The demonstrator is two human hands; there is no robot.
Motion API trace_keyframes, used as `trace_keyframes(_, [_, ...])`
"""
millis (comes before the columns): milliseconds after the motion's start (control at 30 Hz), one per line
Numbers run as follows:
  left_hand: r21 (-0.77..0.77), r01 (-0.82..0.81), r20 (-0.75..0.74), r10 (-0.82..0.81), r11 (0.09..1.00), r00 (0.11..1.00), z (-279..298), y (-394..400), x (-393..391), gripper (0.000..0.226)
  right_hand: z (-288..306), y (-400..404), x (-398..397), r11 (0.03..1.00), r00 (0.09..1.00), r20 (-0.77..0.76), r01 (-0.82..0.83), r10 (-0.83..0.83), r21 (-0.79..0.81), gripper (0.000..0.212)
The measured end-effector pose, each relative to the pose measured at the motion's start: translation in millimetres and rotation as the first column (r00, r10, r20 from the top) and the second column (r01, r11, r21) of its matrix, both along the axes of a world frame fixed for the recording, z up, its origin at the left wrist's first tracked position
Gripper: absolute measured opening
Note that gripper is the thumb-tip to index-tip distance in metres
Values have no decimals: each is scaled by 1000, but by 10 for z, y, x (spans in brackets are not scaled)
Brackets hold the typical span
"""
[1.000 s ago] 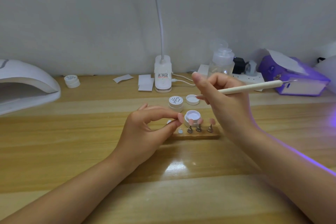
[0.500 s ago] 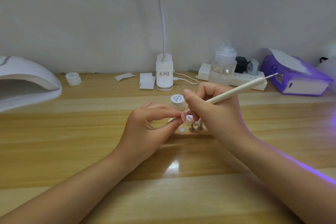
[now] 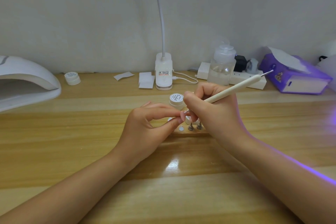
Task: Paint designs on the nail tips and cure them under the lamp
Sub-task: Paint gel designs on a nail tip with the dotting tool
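Head view is showing the left hand (image 3: 151, 125) pinching a small pink nail tip (image 3: 182, 115) between thumb and forefinger, its grip closed tight on the tip just above the near-centre of the wooden counter (image 3: 72, 151). The right hand (image 3: 214, 112) is gripping a slim cream-coloured nail-art pen (image 3: 234, 89) like a pencil, fingers curled round the shaft, and its fine working end is meeting the held tip. Just right of and below the tip, a low wooden display block (image 3: 189, 133) is carrying two small metal stands (image 3: 195, 127), with a small open white gel pot (image 3: 188, 119) half hidden behind the fingers and a closed white labelled jar (image 3: 176, 100) just beyond. The white domed curing lamp (image 3: 27, 85) is sitting at the far left, well apart from the hands. This step looks like drawing the design, so it is probably calling for both wrists braced on the counter, light short strokes, and a steady pinch so the tip is not twisting; too much gel could flood the edge before curing.
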State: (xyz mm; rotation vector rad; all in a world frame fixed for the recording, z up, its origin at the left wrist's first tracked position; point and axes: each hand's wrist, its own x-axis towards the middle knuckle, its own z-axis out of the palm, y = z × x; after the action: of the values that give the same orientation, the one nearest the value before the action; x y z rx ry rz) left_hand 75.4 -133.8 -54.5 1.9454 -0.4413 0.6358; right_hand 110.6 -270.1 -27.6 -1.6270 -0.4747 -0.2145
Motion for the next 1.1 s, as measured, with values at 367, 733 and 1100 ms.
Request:
trace_keyframes(367, [8,0,-4,0,1000,1000,16,-7,-9,13,-6,11,-11,1000,1000,-12,1,-1,-5,25])
trace_keyframes(733, [18,7,7,-7,1000,1000,21,-7,-4,14,-4,4,-17,1000,1000,-1,-4,4,-5,31])
trace_keyframes(1100, [22,6,1,-6,1000,1000,15,-6,0,16,-13,7,-22,1000,1000,-17,4,-4,17,30])
